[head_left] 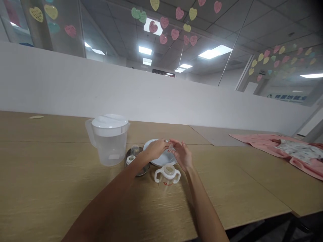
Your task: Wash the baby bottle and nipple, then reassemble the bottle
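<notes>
Over a white plate (171, 162), my left hand (156, 149) and my right hand (183, 155) meet at a small clear round piece (171, 148) that looks like a silicone bottle nipple. My left fingers are closed in a pinch at its left side. On the right, my fingers curve around it, with the thumb side against it. Just below stands a clear baby bottle (167, 184) with white handles and an uncapped mouth. Beside my left forearm, a metal bowl (143, 171) holds a white ring (130, 159) and a clear dome cap (135, 150).
A clear plastic pitcher (111, 148) with a white lid stands left of the bowl. Far right, a pink cloth (252, 139) lies under a patterned garment on a doll-like figure. A low white wall (156, 97) borders the wooden table (63, 188) at the back.
</notes>
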The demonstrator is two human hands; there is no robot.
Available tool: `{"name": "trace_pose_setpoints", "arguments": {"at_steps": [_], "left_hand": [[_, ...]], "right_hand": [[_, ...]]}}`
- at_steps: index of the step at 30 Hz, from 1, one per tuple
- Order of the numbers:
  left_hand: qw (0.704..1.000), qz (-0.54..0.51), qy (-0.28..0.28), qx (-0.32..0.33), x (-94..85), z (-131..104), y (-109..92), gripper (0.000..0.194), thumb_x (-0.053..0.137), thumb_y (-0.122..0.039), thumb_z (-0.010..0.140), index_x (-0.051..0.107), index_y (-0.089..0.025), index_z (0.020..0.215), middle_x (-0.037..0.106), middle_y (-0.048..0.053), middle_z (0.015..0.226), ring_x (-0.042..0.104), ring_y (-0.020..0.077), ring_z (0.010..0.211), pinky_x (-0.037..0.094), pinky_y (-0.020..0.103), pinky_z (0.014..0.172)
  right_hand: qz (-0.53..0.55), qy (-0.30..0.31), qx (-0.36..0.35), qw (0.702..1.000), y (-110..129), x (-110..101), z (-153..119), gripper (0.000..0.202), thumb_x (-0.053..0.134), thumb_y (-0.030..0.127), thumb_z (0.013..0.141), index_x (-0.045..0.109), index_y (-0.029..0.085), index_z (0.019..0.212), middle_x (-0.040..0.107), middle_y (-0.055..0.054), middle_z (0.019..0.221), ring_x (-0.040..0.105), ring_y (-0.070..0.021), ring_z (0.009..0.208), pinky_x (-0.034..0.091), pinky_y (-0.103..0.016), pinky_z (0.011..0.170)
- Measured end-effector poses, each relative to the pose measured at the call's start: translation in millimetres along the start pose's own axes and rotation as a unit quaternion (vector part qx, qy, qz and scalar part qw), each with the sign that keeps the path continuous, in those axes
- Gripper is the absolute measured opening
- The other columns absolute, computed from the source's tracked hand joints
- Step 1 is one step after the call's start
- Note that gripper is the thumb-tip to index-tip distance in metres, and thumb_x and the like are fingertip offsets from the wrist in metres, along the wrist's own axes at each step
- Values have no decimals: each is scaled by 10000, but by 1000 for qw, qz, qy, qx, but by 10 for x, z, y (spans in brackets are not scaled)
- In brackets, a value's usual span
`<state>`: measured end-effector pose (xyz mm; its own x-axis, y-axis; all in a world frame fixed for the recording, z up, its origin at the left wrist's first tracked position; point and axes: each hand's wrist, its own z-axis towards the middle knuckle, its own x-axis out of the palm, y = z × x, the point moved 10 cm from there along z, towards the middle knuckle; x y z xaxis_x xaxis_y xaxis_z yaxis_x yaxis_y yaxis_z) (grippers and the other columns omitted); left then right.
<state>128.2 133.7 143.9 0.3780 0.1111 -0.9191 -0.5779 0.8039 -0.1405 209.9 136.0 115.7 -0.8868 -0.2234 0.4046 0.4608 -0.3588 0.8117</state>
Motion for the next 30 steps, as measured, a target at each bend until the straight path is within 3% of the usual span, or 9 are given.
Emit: {"name": "trace_pose_setpoints", "arguments": {"at_steps": [4,8,11,15,21,26,30], "left_hand": [[1000,-17,-9,17,-24,17,-86,315,343,-247,941,651,-219,883,614,39,935,593,161,858,446,241,766],[999,-32,-10,20,-44,25,-174,302,357,-256,937,651,-215,887,593,38,922,585,157,822,447,242,748],[1000,-20,-9,-8,-80,30,-152,313,339,-272,945,643,-211,901,569,40,915,584,148,780,446,241,717],[999,-5,-13,-31,-147,21,-102,369,270,-311,966,627,-218,939,545,39,884,575,148,709,422,245,625],[999,13,-22,-21,-173,36,-121,358,287,-300,968,634,-220,937,546,38,886,568,147,730,400,245,618],[997,65,-49,-6,-224,95,-169,332,318,-282,966,643,-216,974,587,49,875,545,177,837,394,258,668],[995,94,-44,1,-202,108,-161,326,337,-268,964,656,-202,979,619,61,897,530,188,870,393,272,707]], "right_hand": [[-19,-50,-22,998,-22,-113,22,340,628,487,718,674,217,919,682,-35,828,574,-145,679,468,-289,616],[-24,-110,-50,992,-55,-251,48,302,757,362,605,635,191,822,579,40,564,455,-84,476,400,-242,495],[-13,-125,-69,990,-39,-278,52,314,800,341,552,583,193,725,563,54,582,464,-76,498,413,-237,527],[-80,-128,-93,984,29,-257,27,375,756,435,618,480,186,565,528,47,595,504,-97,590,445,-245,592],[-205,-134,-139,960,126,-274,-27,392,642,530,719,546,171,595,543,18,630,499,-109,610,445,-242,574],[-158,-235,-159,946,230,-534,-102,385,656,530,693,605,149,669,614,-16,682,559,-120,606,479,-270,589],[-97,-331,-178,922,298,-811,-193,366,702,503,630,574,161,639,587,0,670,569,-115,582,509,-268,539]]}}
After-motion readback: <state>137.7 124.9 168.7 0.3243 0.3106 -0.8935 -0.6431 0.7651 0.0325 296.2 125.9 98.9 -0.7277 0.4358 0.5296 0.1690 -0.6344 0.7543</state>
